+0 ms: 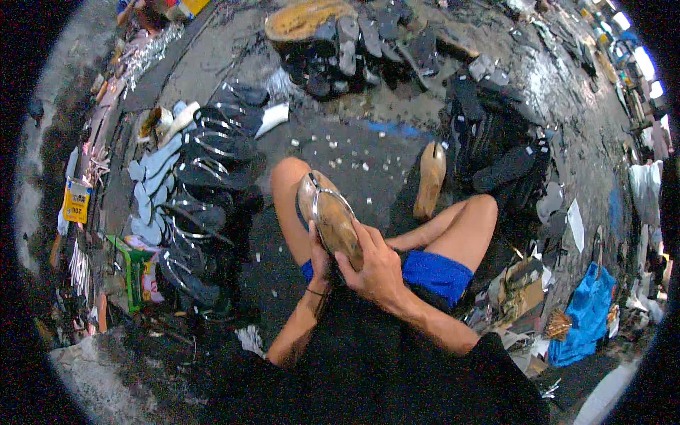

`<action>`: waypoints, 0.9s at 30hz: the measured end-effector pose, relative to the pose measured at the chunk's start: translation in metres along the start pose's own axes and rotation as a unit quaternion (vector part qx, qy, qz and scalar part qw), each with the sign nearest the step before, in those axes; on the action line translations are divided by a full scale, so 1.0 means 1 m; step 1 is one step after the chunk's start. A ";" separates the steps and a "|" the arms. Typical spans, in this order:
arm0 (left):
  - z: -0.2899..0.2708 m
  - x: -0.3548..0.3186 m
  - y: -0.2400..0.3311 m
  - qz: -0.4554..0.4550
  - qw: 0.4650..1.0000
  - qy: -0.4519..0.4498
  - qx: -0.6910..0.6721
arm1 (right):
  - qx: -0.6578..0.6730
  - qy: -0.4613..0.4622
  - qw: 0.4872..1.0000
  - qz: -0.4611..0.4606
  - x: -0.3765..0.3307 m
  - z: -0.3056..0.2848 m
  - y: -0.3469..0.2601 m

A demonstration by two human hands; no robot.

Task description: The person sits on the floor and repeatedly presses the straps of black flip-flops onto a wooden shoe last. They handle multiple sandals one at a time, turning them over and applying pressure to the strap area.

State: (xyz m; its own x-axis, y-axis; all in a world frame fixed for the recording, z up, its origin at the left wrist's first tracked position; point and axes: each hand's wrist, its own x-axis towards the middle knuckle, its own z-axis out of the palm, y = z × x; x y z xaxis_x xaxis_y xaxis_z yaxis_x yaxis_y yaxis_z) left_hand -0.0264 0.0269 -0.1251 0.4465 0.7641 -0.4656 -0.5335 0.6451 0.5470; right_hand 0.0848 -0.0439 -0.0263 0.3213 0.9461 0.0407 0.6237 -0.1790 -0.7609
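A wooden shoe last (334, 221) is held in front of me, over my lap, its toe end pointing away. A thong sandal strap (316, 190) with a shiny silvery edge lies across the last, and a dark sole edge shows along its left side. My left hand (321, 256) is closed around the near left side of the last. My right hand (374, 263) grips its near right side, thumb on top and fingers bent over the edge. A second wooden last (431, 177) lies on the ground beyond my bent leg, apart from both hands.
Black sandals with silvery straps (212, 170) stand in a row at left, beside pale blue-grey sole pieces (152, 180). Dark soles (506, 166) pile up at right. A round wooden block (304, 20) stands at the back among dark footwear. A blue bag (582, 319) lies at lower right.
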 end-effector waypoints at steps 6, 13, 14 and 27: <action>0.030 0.016 0.017 0.074 0.961 -0.094 0.250 | -0.011 0.113 0.992 -0.047 0.007 -0.031 0.006; 0.074 0.025 0.036 0.055 0.931 -0.088 0.349 | 0.003 0.073 0.994 -0.076 0.004 -0.047 0.021; 0.075 0.024 0.035 0.043 0.958 -0.080 0.271 | -0.021 0.067 0.995 -0.069 0.000 -0.047 0.023; 0.091 -0.074 0.061 -0.060 0.949 -0.215 0.223 | 0.393 -0.199 0.857 0.267 -0.051 -0.077 0.028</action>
State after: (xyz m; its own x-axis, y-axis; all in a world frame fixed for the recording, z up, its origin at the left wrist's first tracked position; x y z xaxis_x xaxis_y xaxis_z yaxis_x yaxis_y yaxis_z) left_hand -0.0265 0.0106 0.0062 0.7880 0.5539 -0.2688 -0.1456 0.5919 0.7928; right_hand 0.1403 -0.1177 0.0004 0.0460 0.8307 -0.5549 -0.2592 -0.5265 -0.8097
